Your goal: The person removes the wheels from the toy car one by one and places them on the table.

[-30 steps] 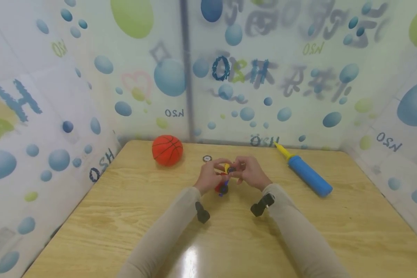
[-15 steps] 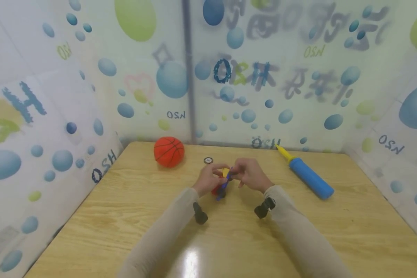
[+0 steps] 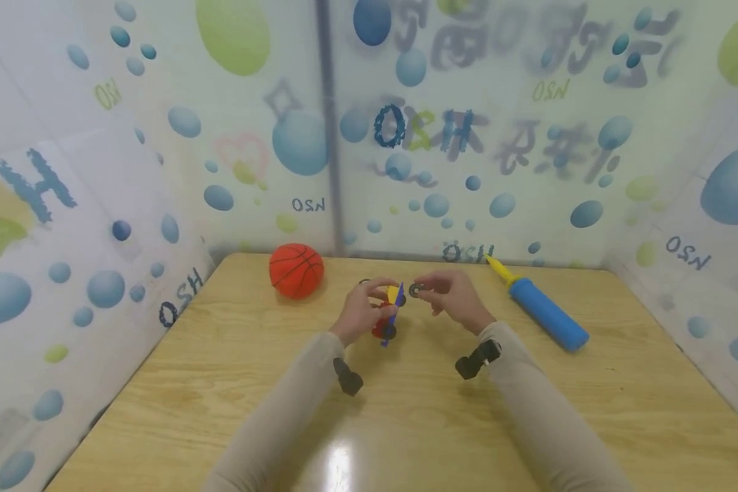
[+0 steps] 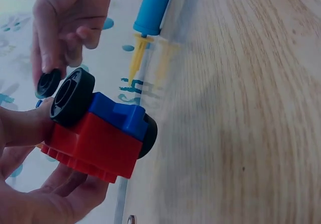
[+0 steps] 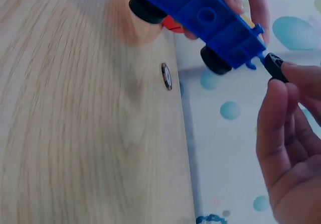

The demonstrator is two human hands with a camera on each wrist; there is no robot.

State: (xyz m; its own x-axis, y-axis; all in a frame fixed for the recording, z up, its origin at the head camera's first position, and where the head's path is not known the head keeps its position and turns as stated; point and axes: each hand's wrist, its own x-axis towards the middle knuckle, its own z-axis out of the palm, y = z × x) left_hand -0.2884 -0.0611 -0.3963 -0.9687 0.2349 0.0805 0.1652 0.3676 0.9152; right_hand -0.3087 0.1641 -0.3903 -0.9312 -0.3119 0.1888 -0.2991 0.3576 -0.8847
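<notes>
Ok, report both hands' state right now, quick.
Left hand: closed, holding the red, blue and yellow toy car.
Right hand: closed, pinching a small black wheel.

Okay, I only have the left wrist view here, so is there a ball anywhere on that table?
Observer: Yes, the head view shows a red basketball at the far left of the table.
Operator: What's on the underside of the toy car?
Observer: The right wrist view shows a round ring there.
Operator: My picture cuts off the pump. Where's its blue end?
Observer: On the table, to the right of the right hand.
</notes>
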